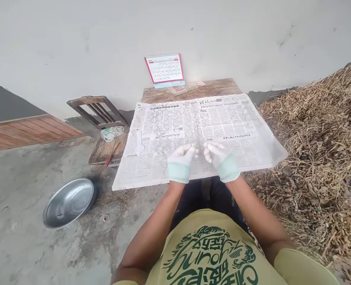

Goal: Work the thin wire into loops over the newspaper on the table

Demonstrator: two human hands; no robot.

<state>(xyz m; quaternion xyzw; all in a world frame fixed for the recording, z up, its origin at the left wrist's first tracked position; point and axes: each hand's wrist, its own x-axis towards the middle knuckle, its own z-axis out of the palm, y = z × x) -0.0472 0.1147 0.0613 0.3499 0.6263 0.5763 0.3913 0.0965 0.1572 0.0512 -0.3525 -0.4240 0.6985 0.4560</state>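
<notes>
A newspaper sheet (240, 154) lies spread over the wooden table, overhanging its front edge. Thin dark looping outlines (160, 118) and some triangular ones (240, 114) show on the paper; whether they are loose wire, thread or drawn lines I cannot tell. Both hands wear white gloves with pale green cuffs. My left hand (183, 156) is pinched closed above the paper's near part. Just to its right, my right hand (218, 156) is also pinched, fingertips facing the left ones across a small gap. Anything between the fingertips is too fine to make out.
A white spoon-shaped item (139, 143) lies on the paper's left side. A desk calendar (165, 69) stands at the table's back. To the left are a wooden chair (96, 114) holding a plastic bag (112, 133) and a metal basin (70, 202). Dry stalks (317, 166) heap up at right.
</notes>
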